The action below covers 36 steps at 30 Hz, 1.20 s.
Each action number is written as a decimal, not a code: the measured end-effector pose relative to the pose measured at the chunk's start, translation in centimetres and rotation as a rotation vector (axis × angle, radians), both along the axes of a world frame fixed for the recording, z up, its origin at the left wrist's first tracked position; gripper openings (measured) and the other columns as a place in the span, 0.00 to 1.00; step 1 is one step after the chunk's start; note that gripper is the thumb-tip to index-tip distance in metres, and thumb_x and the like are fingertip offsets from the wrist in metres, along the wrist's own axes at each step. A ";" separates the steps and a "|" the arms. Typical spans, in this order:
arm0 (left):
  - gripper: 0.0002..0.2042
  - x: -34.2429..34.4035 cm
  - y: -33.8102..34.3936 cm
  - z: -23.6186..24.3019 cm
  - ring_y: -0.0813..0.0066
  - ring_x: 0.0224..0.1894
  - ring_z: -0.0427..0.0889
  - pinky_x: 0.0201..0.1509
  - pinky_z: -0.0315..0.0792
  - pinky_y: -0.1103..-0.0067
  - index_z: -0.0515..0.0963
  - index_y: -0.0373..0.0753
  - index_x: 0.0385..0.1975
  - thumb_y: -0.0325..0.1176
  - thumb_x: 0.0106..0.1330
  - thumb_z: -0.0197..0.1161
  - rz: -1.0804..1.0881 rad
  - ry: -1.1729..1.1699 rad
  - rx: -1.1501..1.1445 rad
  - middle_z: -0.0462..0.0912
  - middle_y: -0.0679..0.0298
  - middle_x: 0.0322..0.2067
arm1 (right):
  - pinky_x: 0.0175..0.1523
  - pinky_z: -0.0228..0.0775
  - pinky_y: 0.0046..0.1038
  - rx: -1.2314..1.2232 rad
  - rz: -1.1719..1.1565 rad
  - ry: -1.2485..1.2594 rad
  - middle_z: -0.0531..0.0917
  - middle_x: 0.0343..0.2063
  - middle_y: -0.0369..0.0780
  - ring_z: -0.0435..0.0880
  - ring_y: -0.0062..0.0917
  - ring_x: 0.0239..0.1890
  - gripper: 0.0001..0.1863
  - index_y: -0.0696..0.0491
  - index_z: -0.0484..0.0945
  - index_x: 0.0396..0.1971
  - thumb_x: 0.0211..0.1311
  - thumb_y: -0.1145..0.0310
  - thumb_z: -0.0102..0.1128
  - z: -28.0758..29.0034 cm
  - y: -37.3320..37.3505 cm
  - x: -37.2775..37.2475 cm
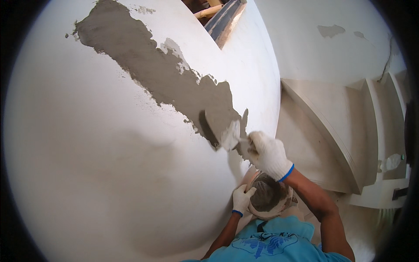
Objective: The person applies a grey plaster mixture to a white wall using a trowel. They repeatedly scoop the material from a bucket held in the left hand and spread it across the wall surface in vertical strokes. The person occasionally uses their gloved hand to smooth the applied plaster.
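White wall point(74, 139) fills most of the view, and a long strip of wet-looking grey paste point(161, 74) runs down it on a slant, from the top left toward the middle. Stairs point(312, 118) are off to the right, past the wall's edge.

The right hand point(267, 153), in a white glove, is closed around the handle of a trowel point(231, 136). The trowel is at the low end of the grey strip, up near the wall; it is blurry, so one cannot tell if all of its blade touches. The left hand point(241, 199), gloved too, grips the side of a round bucket point(267, 214), with its thumb by the rim. Grey stuff is inside the bucket, just below the right hand.

To spread well, it should help to tip the blade just a little, push evenly and make long, smooth strokes. The rough, bumpy sides of the strip likely need a light wipe so they go thin and flat. Keeping the bucket level and close under the work could catch drips.

Bare wall to the left gives the trowel lots of room. On the right, the wall ends soon, so short strokes seem safer there.
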<state>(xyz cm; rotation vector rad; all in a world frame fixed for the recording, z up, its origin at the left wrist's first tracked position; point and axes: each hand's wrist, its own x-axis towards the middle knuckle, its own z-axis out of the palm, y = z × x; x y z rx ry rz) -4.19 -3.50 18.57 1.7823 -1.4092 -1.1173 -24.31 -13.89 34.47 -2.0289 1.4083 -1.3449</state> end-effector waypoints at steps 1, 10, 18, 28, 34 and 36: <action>0.18 0.1 0.1 -0.3 0.78 0.26 0.63 0.30 0.65 0.72 0.72 0.32 0.24 0.36 0.65 0.73 0.003 -0.002 -0.005 0.65 0.67 0.20 | 0.36 0.76 0.45 0.015 -0.017 -0.041 0.82 0.33 0.46 0.85 0.45 0.33 0.12 0.52 0.74 0.41 0.58 0.72 0.65 0.7 -0.8 -0.1; 0.12 0.8 0.5 -1.3 0.82 0.28 0.68 0.32 0.67 0.78 0.78 0.33 0.28 0.34 0.66 0.72 0.043 0.110 0.032 0.73 0.72 0.24 | 0.41 0.75 0.49 -0.025 -0.052 -0.091 0.82 0.36 0.50 0.84 0.50 0.36 0.13 0.54 0.72 0.43 0.60 0.72 0.62 7.5 -6.9 0.8; 0.12 0.1 0.4 0.2 0.84 0.28 0.68 0.30 0.66 0.78 0.77 0.34 0.26 0.32 0.67 0.71 0.040 0.171 0.030 0.73 0.74 0.24 | 0.43 0.77 0.49 -0.048 -0.095 0.027 0.83 0.37 0.49 0.86 0.50 0.38 0.11 0.54 0.72 0.42 0.62 0.72 0.61 8.3 -8.0 1.9; 0.15 0.6 -0.4 -0.7 0.79 0.26 0.64 0.29 0.65 0.74 0.74 0.33 0.24 0.35 0.65 0.72 -0.016 0.031 -0.001 0.68 0.68 0.20 | 0.39 0.75 0.46 0.167 -0.162 0.003 0.82 0.27 0.46 0.84 0.50 0.34 0.13 0.53 0.73 0.41 0.56 0.73 0.64 3.6 -5.0 -0.6; 0.16 0.3 0.1 -1.6 0.80 0.26 0.63 0.28 0.63 0.74 0.73 0.34 0.22 0.33 0.64 0.73 0.032 0.122 -0.005 0.67 0.71 0.21 | 0.43 0.75 0.52 0.008 -0.141 0.005 0.84 0.34 0.53 0.86 0.53 0.37 0.12 0.55 0.72 0.42 0.61 0.71 0.61 3.2 -6.0 2.8; 0.15 0.4 0.2 -0.9 0.81 0.26 0.63 0.28 0.62 0.75 0.73 0.34 0.22 0.32 0.64 0.73 0.017 0.088 -0.003 0.66 0.72 0.21 | 0.42 0.75 0.52 0.191 -0.146 0.041 0.84 0.35 0.54 0.86 0.54 0.38 0.11 0.56 0.72 0.40 0.61 0.71 0.62 2.0 -5.4 2.5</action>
